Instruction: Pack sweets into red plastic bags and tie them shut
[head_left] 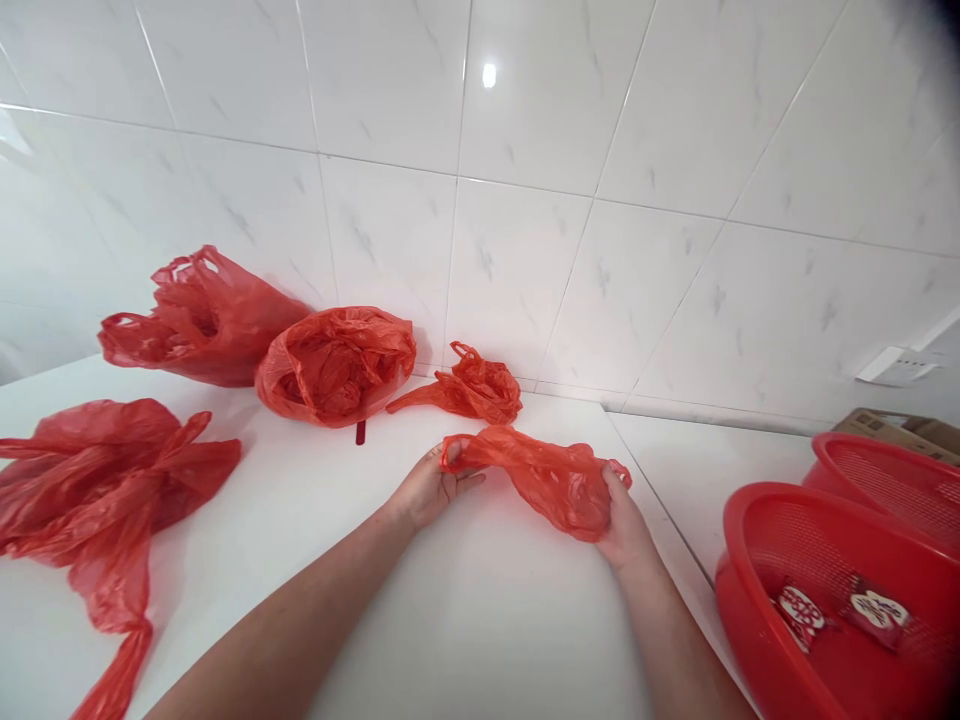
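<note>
Head view: the left hand [429, 490] and right hand [622, 522] gripped opposite ends of a red plastic bag [536, 480], with a red basket [731, 590] at three o'clock.

Bright, even light, small glare on glossy wall tiles [517, 280], curved wide-angle edges

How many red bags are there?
5: held bag at centre, small bag by the wall, round bag beside it, bag further left, flattened bag far left; folds may hide more.
</note>
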